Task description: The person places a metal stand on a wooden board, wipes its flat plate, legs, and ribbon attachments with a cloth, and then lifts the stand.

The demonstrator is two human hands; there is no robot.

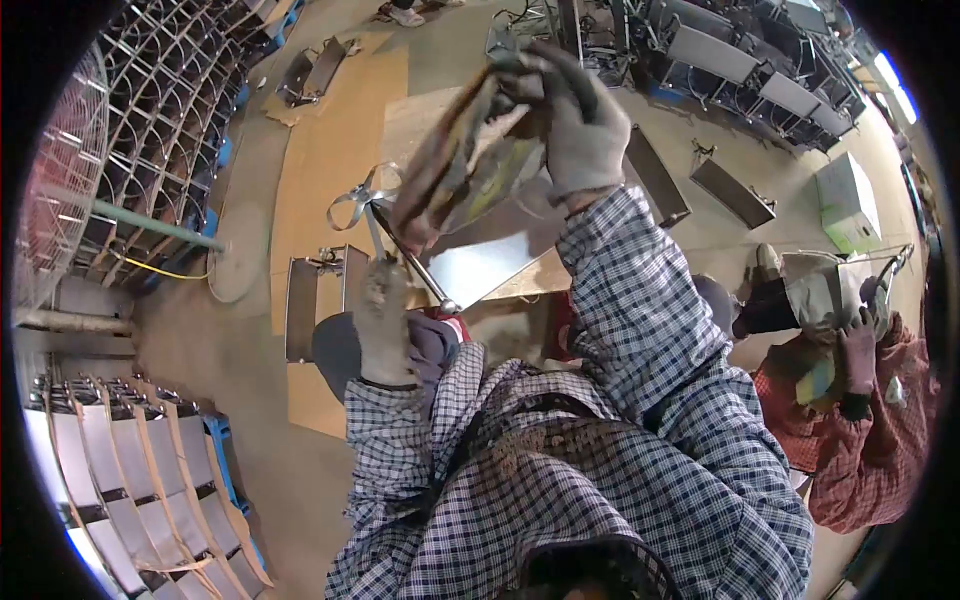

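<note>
My right hand (pixel 585 135), in a grey work glove, is raised and closed on a crumpled, multicoloured rag (pixel 470 150) that hangs down to the left and is blurred by motion. Below the rag lies a flat, shiny metal panel (pixel 485 265), with a metal tube (pixel 425 275) along its left side. At the tube's far end is a curved, bright metal bracket (pixel 360 205). My left hand (pixel 385 315), also gloved, is low beside the tube and bracket. Its fingers are smeared, and I cannot tell whether they grip the metal.
Cardboard (pixel 335 130) covers the floor ahead. A metal tray-like part (pixel 310 305) lies left, another part (pixel 735 185) right. Stacked metal frames (pixel 165 110) and a fan (pixel 65 190) stand left. At right, a person in a red checked shirt (pixel 870 430) handles a similar part near a white box (pixel 848 205).
</note>
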